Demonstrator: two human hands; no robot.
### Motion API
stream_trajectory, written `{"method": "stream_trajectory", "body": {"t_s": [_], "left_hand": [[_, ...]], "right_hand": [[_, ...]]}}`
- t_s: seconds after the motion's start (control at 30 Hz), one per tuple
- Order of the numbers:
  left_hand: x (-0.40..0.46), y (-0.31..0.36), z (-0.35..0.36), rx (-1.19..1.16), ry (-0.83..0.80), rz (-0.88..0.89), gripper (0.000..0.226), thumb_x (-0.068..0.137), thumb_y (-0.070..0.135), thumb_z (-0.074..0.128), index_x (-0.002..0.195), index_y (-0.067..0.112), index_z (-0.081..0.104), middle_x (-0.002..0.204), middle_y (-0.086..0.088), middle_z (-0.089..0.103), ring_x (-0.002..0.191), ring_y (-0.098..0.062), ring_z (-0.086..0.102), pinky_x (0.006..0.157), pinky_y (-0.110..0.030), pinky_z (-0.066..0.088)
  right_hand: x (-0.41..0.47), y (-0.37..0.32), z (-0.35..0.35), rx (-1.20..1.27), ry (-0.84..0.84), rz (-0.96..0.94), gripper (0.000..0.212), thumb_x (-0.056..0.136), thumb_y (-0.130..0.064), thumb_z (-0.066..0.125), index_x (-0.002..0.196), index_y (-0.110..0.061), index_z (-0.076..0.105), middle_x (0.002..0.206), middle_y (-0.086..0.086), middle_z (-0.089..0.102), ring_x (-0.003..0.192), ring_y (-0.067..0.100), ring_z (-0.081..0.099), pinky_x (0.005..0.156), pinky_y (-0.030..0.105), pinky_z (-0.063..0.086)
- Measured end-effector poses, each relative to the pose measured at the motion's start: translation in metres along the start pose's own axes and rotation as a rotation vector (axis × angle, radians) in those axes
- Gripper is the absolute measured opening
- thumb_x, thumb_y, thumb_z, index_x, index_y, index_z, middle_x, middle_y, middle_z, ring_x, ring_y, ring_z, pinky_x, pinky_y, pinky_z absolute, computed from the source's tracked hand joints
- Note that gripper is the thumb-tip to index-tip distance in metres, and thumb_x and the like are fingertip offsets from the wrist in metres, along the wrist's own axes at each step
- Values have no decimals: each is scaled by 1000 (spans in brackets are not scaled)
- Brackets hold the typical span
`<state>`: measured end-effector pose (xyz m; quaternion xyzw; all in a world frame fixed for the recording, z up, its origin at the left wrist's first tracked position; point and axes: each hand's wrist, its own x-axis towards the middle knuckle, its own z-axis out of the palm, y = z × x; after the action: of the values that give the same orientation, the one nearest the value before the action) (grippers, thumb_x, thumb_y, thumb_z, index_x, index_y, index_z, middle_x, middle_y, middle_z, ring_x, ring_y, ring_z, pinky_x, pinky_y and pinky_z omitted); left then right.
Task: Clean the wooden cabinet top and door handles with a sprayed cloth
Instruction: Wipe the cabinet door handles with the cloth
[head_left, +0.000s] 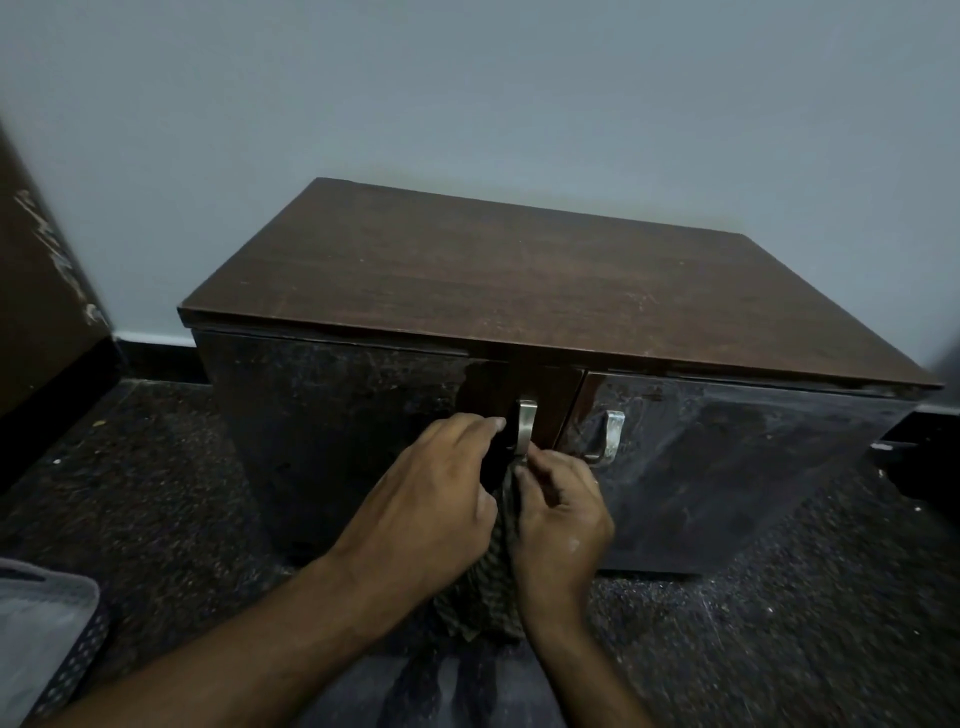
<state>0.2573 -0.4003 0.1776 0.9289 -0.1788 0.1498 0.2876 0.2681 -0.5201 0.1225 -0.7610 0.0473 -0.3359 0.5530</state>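
**Head view: both hands work a cloth at the left door handle**

Head camera looks down on a low wooden cabinet (519, 291) standing against a pale wall (467, 93) on a dark speckled floor (156, 478). Its brown top (545, 280) carries faint scuffs and streaks. Below it, two glossy dark doors meet near the middle, each with a metal handle: the left door handle (524, 423) and the right door handle (609, 435), set close beside each other.

A striped cloth (496, 582) hangs down in front of the left door, from just under the left handle toward the floor, between the two hands. The right hand (563, 525) pinches the upper end of the cloth, its fingers (540, 465) curled together and clamped on the fabric right at the foot of the left handle. The left hand (431, 493) reaches in from the left side of that handle, its fingers (480, 423) bent with the tips just beside the metal; whether they grip the cloth or only press against the door I cannot tell.

At the lower left edge sits part of a grey perforated basket (57, 644). A dark brown panel (41, 291) leans in at the far left.
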Motion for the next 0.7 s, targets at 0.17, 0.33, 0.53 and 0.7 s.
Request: {"method": "stream_trajectory", "body": {"t_s": [0.17,0.33,0.53,0.7], "left_hand": [[0,0,0,-8,9,-9,59,88,16,55,145,20,38,142,11,41,131,0,34,105,-14,29],[-1,-1,1,3,2,13,62,85,14,56,145,19,38,142,8,42,131,-3,36,109,-27,39],[-2,-3,0,-14,13,6,64,88,17,57,146,26,33,143,13,38,130,3,33,107,-20,36],[-2,-5,2,-6,10,26,63,86,14,58,145,21,37,141,11,41,130,0,35,107,-21,37]], "right_hand": [[2,-10,1,99,18,145,30,87,8,69,99,-19,73,93,-3,70,86,3,68,71,8,51],[-2,-10,1,123,27,149,28,89,6,67,97,-21,70,98,-4,67,91,5,67,73,12,54],[-4,5,8,61,-35,233,29,87,3,71,85,-24,63,89,6,68,76,6,66,60,8,48],[9,-11,-2,57,116,-9,24,84,11,69,86,-13,70,88,1,68,85,5,66,72,10,50]]}}
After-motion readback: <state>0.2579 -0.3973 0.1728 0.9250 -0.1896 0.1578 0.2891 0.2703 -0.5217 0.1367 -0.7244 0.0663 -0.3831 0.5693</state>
